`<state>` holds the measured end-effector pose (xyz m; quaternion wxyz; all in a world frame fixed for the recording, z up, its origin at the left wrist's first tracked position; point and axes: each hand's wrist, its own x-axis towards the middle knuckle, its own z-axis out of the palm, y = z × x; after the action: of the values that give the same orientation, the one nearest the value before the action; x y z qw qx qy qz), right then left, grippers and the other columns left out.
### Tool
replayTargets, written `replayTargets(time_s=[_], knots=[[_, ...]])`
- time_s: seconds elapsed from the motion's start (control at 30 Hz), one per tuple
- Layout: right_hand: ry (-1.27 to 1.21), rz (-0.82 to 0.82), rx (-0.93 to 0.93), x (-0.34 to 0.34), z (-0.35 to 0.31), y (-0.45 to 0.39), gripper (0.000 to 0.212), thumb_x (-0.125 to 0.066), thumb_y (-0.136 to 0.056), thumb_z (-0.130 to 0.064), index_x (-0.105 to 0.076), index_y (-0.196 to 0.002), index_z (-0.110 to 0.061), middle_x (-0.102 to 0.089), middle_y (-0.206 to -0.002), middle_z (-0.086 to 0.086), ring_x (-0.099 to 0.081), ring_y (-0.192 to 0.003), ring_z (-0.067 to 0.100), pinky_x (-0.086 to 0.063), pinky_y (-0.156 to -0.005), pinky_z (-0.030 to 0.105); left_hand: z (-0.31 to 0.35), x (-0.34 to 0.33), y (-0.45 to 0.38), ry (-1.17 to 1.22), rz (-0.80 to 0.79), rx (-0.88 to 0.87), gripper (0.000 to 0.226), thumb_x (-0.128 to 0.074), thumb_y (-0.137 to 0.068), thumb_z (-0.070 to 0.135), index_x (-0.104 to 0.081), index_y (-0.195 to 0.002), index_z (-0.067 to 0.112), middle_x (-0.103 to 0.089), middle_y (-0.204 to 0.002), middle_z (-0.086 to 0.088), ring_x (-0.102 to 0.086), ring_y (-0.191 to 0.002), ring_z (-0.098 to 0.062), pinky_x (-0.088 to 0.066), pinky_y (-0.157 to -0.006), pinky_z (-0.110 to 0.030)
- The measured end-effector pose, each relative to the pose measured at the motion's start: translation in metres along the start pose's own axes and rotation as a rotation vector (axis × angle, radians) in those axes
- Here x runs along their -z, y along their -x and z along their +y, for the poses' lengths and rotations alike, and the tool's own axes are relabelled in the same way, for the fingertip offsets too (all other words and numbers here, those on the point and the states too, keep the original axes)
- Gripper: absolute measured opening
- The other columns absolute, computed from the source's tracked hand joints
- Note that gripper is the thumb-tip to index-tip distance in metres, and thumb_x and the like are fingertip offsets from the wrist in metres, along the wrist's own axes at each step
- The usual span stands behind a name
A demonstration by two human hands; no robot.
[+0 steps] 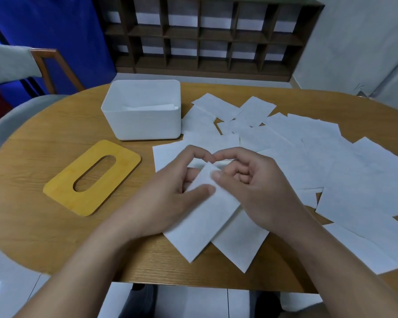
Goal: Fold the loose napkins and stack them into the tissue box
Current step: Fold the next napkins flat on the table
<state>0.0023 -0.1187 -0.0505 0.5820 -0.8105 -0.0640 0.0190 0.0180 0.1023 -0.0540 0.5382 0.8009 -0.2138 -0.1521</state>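
Near table edge (193, 277), both hands pinching napkin (205, 223)

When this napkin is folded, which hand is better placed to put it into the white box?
Probably the left hand. The tissue box stands on its side of the table, beyond it, while the right hand lies nearer the loose napkins. Both pinch the napkin being folded.

White napkins (308, 157) lie strewn beside the open tissue box (143, 111) — one half-folded.
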Motion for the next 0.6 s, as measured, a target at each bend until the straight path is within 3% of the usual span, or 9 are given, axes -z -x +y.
replayTargets(time_s=[0.07,0.13,0.2,0.27,0.33,0.47,0.6], knots=[[-0.031,0.065,-0.003,0.006,0.006,-0.002,0.015,-0.081,-0.100,-0.023,-0.079,-0.114,-0.029,-0.068,-0.075,-0.001,-0.060,-0.067,0.013,-0.052,-0.067,0.026,0.001,0.000,-0.001,0.014,-0.022,0.053,0.049,-0.076,-0.104,0.031,-0.047,-0.142,0.044,-0.074,-0.087,-0.004,-0.068,-0.075,-0.034,-0.058,-0.069,-0.056],[-0.090,0.209,0.031,0.013,0.008,-0.001,0.010,-0.081,-0.100,-0.018,-0.081,-0.108,-0.024,-0.064,-0.073,-0.002,-0.057,-0.067,0.012,-0.051,-0.066,0.023,0.002,0.000,-0.002,0.073,-0.033,0.094,0.062,-0.084,-0.099,0.027,-0.045,-0.142,0.049,-0.083,-0.107,0.002,-0.080,-0.094,-0.029,-0.064,-0.087,-0.060],[-0.099,0.343,0.068,0.021,0.008,0.001,0.008,-0.079,-0.102,-0.018,-0.080,-0.108,-0.022,-0.062,-0.072,0.002,-0.055,-0.066,0.011,-0.049,-0.063,0.020,0.001,-0.002,-0.004,0.121,0.018,0.095,0.062,-0.086,-0.096,0.021,-0.050,-0.140,0.046,-0.084,-0.116,0.001,-0.082,-0.100,-0.028,-0.064,-0.094,-0.058],[-0.055,0.381,0.077,0.026,0.011,0.002,0.011,-0.076,-0.103,-0.018,-0.079,-0.112,-0.024,-0.062,-0.070,0.004,-0.054,-0.062,0.011,-0.048,-0.061,0.020,-0.002,-0.004,-0.010,0.193,0.147,0.083,0.052,-0.085,-0.097,0.016,-0.058,-0.136,0.036,-0.084,-0.111,-0.003,-0.083,-0.097,-0.029,-0.066,-0.090,-0.057],[0.019,0.374,0.059,0.029,0.017,0.003,0.016,-0.075,-0.104,-0.016,-0.076,-0.116,-0.026,-0.055,-0.061,-0.006,-0.048,-0.055,0.007,-0.046,-0.062,0.016,-0.008,-0.005,-0.017,0.300,0.288,0.090,0.039,-0.082,-0.099,0.013,-0.064,-0.130,0.026,-0.085,-0.102,-0.005,-0.082,-0.090,-0.027,-0.067,-0.080,-0.048],[0.301,0.365,0.055,0.033,0.024,0.004,0.028,-0.074,-0.100,-0.015,-0.072,-0.125,-0.027,-0.052,-0.056,-0.011,-0.053,-0.053,0.010,-0.049,-0.069,0.014,-0.019,-0.009,-0.030,0.112,0.478,0.075,0.032,-0.084,-0.097,0.017,-0.067,-0.122,0.027,-0.068,-0.075,0.007,-0.058,-0.060,-0.007,-0.048,-0.057,-0.021],[0.500,0.352,0.042,0.031,0.030,0.005,0.031,-0.075,-0.099,-0.019,-0.072,-0.129,-0.026,-0.055,-0.060,-0.008,-0.058,-0.055,0.011,-0.059,-0.065,0.033,-0.025,-0.016,-0.038,-0.055,0.485,0.076,0.037,-0.084,-0.095,0.024,-0.064,-0.122,0.039,-0.063,-0.078,0.004,-0.055,-0.063,-0.009,-0.047,-0.058,-0.029]])
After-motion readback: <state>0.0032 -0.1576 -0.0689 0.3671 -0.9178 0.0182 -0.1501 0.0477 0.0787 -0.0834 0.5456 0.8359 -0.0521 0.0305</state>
